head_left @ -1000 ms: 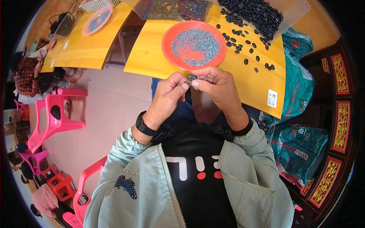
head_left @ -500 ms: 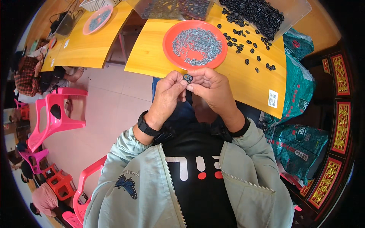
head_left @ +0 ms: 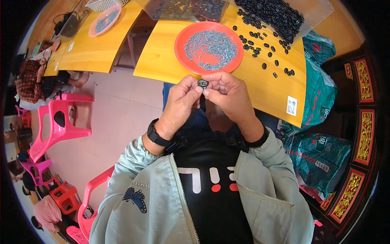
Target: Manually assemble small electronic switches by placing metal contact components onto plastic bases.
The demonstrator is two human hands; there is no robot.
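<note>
A small black oval plastic piece with two holes is pinched between my two hands, just off the near edge of the table. My left hand grips its left side with thumb and fingers. From the right, the thumb and fingertips of my right hand close on the same piece. Right beyond my fingers sits a red round plate holding many small silvery screw-like pins. Loose black oval pieces like the held one lie scattered to the right of the plate.
A clear bin tipped at the far right spills a heap of black pieces. Another clear tub stands behind the plate. Green bags lean at the table's right side. A pink chair and a second yellow table are on the left.
The black piece has shifted slightly to the right in my fingers and turned, so its two holes show more plainly. Both hands keep their pinch.
</note>
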